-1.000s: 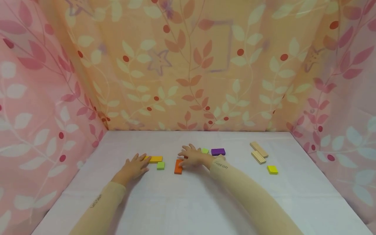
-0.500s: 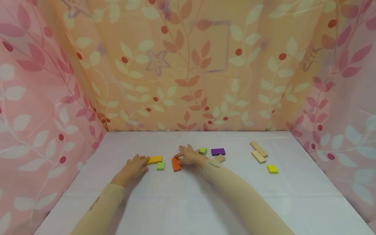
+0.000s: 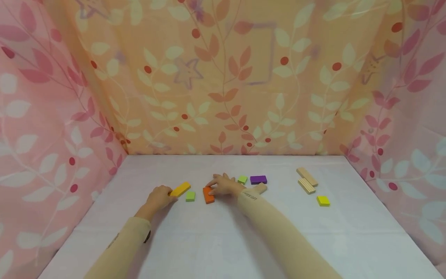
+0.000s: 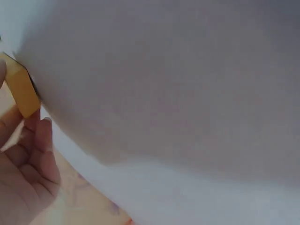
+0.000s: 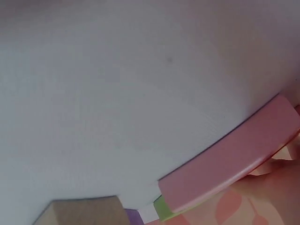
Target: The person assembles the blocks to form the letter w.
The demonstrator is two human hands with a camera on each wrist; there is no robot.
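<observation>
Both arms reached forward over the white table (image 3: 223, 240), sleeves in pale beige to the wrists; the left forearm ran up from the lower left, the right from the lower right, crossing inward toward the middle. The left hand (image 3: 158, 198) lay knuckles up, its fingers curled round the near end of the yellow block (image 3: 180, 189); that block sat slanted, its far end raised toward the right; in the left wrist view the fingers (image 4: 40, 140) pinched the block (image 4: 21, 89) at its lower edge, so the hold was a narrow pinch on the yellow block. A small green block (image 3: 190, 196) lay just beside it, to the right, flat on the table.

The right hand (image 3: 223, 185) lay palm down, fingers spread a little and pointing left, fingertips resting on the far end of the orange block (image 3: 208, 195); whether they pressed or gripped it I could not tell; the fingers looked fairly straight. The orange block lay flat between the two hands, near the green one.

Behind the right wrist lay a second green block (image 3: 242, 179), a purple block (image 3: 258, 179) and a plain wooden block (image 3: 259, 188); well apart to the right lay two wooden slats (image 3: 306, 181) and a yellow square (image 3: 323, 200). Leaf-patterned cloth (image 3: 223, 85) walled the table on three sides.
</observation>
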